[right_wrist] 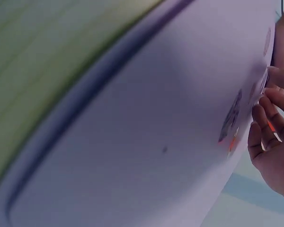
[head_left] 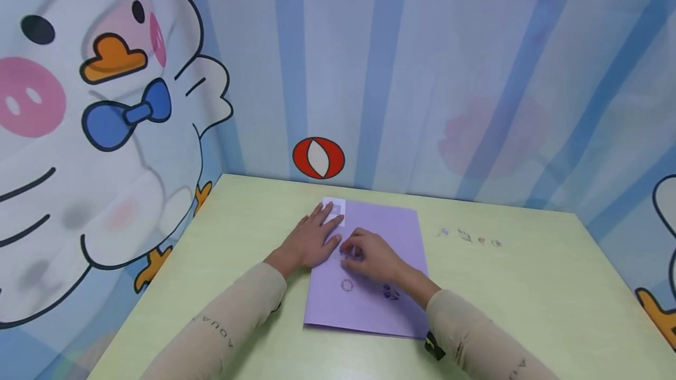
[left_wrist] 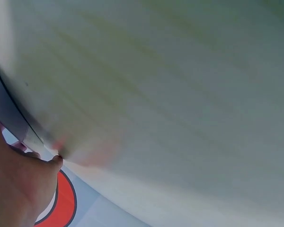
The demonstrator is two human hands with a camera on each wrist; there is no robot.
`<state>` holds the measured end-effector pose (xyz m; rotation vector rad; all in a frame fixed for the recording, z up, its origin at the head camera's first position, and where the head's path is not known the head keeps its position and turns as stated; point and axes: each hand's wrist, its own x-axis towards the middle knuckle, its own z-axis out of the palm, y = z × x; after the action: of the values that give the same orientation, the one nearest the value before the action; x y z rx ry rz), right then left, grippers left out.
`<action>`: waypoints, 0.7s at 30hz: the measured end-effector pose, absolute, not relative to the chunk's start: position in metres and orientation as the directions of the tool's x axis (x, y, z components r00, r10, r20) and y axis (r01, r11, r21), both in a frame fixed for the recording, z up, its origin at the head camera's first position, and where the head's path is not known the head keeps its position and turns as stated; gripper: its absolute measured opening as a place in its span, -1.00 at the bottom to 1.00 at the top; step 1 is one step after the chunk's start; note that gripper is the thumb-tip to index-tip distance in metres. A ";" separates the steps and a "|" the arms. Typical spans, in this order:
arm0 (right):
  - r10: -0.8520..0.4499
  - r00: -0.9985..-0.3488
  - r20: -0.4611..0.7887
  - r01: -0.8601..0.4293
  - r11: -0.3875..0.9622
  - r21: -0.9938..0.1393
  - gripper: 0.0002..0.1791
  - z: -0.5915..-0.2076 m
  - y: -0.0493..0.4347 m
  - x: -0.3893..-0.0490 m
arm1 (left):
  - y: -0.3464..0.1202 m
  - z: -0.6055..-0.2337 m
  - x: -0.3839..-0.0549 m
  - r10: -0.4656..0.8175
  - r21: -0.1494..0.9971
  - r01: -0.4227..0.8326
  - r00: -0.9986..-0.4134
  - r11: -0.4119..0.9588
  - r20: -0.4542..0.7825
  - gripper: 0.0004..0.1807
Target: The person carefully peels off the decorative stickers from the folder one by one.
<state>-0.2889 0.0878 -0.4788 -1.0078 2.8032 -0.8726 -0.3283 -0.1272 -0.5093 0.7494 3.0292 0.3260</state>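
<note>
A purple folder (head_left: pixel 364 309) lies on the table. My left hand (head_left: pixel 311 240) is spread flat across its upper left edge, fingers partly over a white label (head_left: pixel 340 204). Over the middle of the folder my right hand (head_left: pixel 374 257) has its thumb and index finger bent together, pinching a small dark sticker (head_left: pixel 348 255) at the surface; the fingers partly hide it. Below that hand are a round wreath sticker (head_left: pixel 347 285) and a dark purple flower sticker (head_left: pixel 391 292). In the right wrist view, fingertips touch the folder beyond a dark sticker (right_wrist: pixel 231 116).
Right of the folder, several small stickers (head_left: pixel 465 236) lie in a row on the pale yellow table (head_left: pixel 507 304). A cloth backdrop (head_left: pixel 412 75) with blue stripes and a cartoon duck (head_left: pixel 121 192) rises behind and beside the table.
</note>
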 end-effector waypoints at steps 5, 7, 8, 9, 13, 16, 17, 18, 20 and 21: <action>-0.604 -0.779 0.168 -0.599 0.639 -0.483 -0.75 -0.479 0.085 -0.285 | -0.127 -0.507 -0.327 0.464 0.200 0.462 -0.885 0.864 0.041 -0.29; -0.606 -0.778 0.167 -0.602 0.642 -0.475 -0.75 -0.479 0.085 -0.285 | -0.127 -0.506 -0.326 0.462 0.193 0.459 -0.886 0.867 0.031 -0.29; -0.607 -0.777 0.167 -0.603 0.642 -0.473 -0.75 -0.479 0.085 -0.285 | -0.127 -0.506 -0.326 0.463 0.188 0.460 -0.886 0.868 0.030 -0.29; -0.608 -0.777 0.165 -0.603 0.643 -0.472 -0.76 -0.480 0.085 -0.284 | -0.127 -0.506 -0.326 0.463 0.185 0.460 -0.886 0.869 0.028 -0.29; -0.604 -0.780 0.164 -0.597 0.639 -0.485 -0.78 -0.481 0.085 -0.284 | -0.127 -0.505 -0.325 0.467 0.180 0.465 -0.884 0.867 0.035 -0.29; -0.600 -0.783 0.163 -0.590 0.636 -0.497 -0.79 -0.483 0.085 -0.285 | -0.127 -0.504 -0.324 0.468 0.181 0.467 -0.883 0.866 0.038 -0.29; -0.598 -0.785 0.161 -0.587 0.636 -0.501 -0.80 -0.484 0.085 -0.285 | -0.127 -0.504 -0.324 0.468 0.180 0.466 -0.883 0.866 0.037 -0.29; -0.595 -0.788 0.157 -0.581 0.635 -0.510 -0.80 -0.484 0.084 -0.286 | -0.127 -0.504 -0.324 0.467 0.180 0.466 -0.883 0.867 0.037 -0.29; -0.588 -0.797 0.142 -0.562 0.632 -0.534 -0.80 -0.485 0.084 -0.287 | -0.127 -0.504 -0.323 0.467 0.181 0.465 -0.884 0.867 0.033 -0.29; -0.581 -0.804 0.127 -0.544 0.633 -0.551 -0.80 -0.485 0.085 -0.288 | -0.126 -0.503 -0.324 0.467 0.183 0.465 -0.884 0.866 0.034 -0.29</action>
<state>-0.2879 0.0846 -0.4854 -0.9594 2.7824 -0.9066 -0.3236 -0.1263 -0.5035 0.7548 3.0241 0.2921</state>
